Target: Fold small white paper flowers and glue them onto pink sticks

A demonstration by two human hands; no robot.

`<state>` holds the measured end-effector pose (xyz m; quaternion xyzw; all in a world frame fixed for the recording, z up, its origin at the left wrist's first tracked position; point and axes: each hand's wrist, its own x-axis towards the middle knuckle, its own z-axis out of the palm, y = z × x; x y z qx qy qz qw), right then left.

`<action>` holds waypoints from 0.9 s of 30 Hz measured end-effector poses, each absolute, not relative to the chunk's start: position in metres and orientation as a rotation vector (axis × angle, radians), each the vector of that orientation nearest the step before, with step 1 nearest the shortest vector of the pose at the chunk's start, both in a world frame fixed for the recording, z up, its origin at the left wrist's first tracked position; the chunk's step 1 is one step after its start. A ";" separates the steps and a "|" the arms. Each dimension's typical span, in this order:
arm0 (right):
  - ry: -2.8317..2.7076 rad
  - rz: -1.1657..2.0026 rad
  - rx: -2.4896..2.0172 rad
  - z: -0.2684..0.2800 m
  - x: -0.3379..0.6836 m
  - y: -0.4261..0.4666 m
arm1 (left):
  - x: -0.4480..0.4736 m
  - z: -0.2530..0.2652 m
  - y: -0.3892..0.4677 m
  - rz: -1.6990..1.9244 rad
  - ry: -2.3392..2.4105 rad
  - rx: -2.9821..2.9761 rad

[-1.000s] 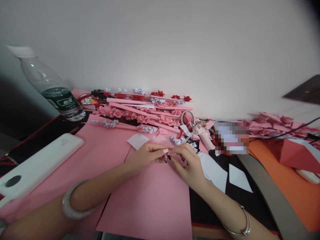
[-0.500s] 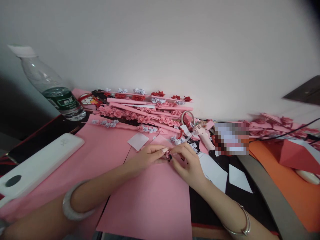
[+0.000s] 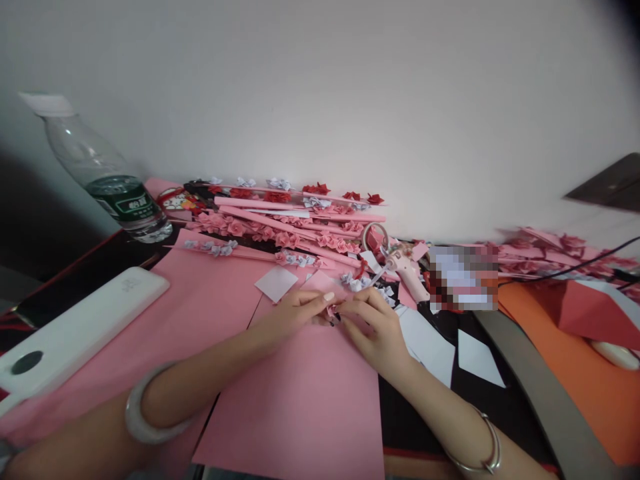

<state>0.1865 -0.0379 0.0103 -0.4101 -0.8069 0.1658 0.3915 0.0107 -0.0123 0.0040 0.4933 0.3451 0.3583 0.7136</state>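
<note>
Grip of the left hand [image 3: 297, 312] closes on a small pink folded-paper flower [image 3: 332, 311], pinched between thumb and fingers, while the right hand [image 3: 379, 327] grasps its other side with thumb and fingertips; the fingers partly hide the piece. The flower is above the far part of a large pink paper sheet [image 3: 305, 400] spread on a black counter [image 3: 410, 417]. Just beyond the left hand lies a pale paper square [image 3: 276, 284]; past the right sit white paper flowers [image 3: 354, 282], a pink glue gun [image 3: 410, 275] and a roll of tape [image 3: 375, 239]. Behind them, pink stems [image 3: 280, 227] dressed with paper blooms line the wall. At left, a bottle with a green label [image 3: 125, 197] stands beyond a long white device [image 3: 90, 327]; at right, orange paper [image 3: 575, 373] lies under a folded red sheet [image 3: 597, 317].
</note>
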 end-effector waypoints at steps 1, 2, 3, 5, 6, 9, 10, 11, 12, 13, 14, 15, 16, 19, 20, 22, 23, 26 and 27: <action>-2.053 0.414 -1.036 0.010 0.187 -0.038 | 0.011 0.005 -0.012 0.787 0.767 1.106; -2.055 0.408 -1.030 0.010 0.187 -0.038 | 0.011 0.006 -0.013 0.778 0.765 1.122; -2.057 0.405 -1.025 0.010 0.187 -0.038 | 0.011 0.007 -0.013 0.773 0.761 1.138; -2.063 0.401 -1.021 0.009 0.187 -0.038 | 0.010 0.008 -0.013 0.768 0.752 1.172; -2.067 0.402 -1.022 0.009 0.187 -0.038 | 0.010 0.008 -0.013 0.767 0.753 1.191; -2.083 0.404 -1.032 0.009 0.186 -0.038 | 0.009 0.009 -0.013 0.767 0.771 1.252; -2.087 0.402 -1.034 0.009 0.186 -0.038 | 0.009 0.009 -0.013 0.764 0.778 1.270; -2.092 0.401 -1.035 0.010 0.186 -0.038 | 0.009 0.009 -0.013 0.761 0.784 1.284; -2.095 0.398 -1.036 0.010 0.186 -0.038 | 0.009 0.009 -0.013 0.756 0.787 1.297; -2.098 0.395 -1.038 0.010 0.186 -0.038 | 0.009 0.009 -0.013 0.752 0.790 1.312; -2.102 0.393 -1.041 0.010 0.186 -0.038 | 0.009 0.009 -0.013 0.747 0.793 1.330; -2.106 0.392 -1.045 0.010 0.186 -0.038 | 0.009 0.009 -0.013 0.743 0.799 1.350; -2.109 0.391 -1.048 0.010 0.185 -0.038 | 0.009 0.009 -0.013 0.740 0.806 1.371; -2.117 0.391 -1.063 0.009 0.185 -0.038 | 0.009 0.009 -0.012 0.732 0.819 1.411; -2.119 0.392 -1.067 0.008 0.185 -0.038 | 0.009 0.008 -0.012 0.729 0.821 1.418; -2.123 0.395 -1.071 0.008 0.186 -0.039 | 0.008 0.007 -0.012 0.727 0.828 1.432; -2.125 0.398 -1.070 0.008 0.186 -0.039 | 0.008 0.007 -0.012 0.725 0.831 1.440; -2.128 0.403 -1.065 0.009 0.186 -0.039 | 0.009 0.007 -0.012 0.731 0.834 1.452; -2.129 0.403 -1.066 0.009 0.186 -0.039 | 0.009 0.007 -0.012 0.733 0.831 1.447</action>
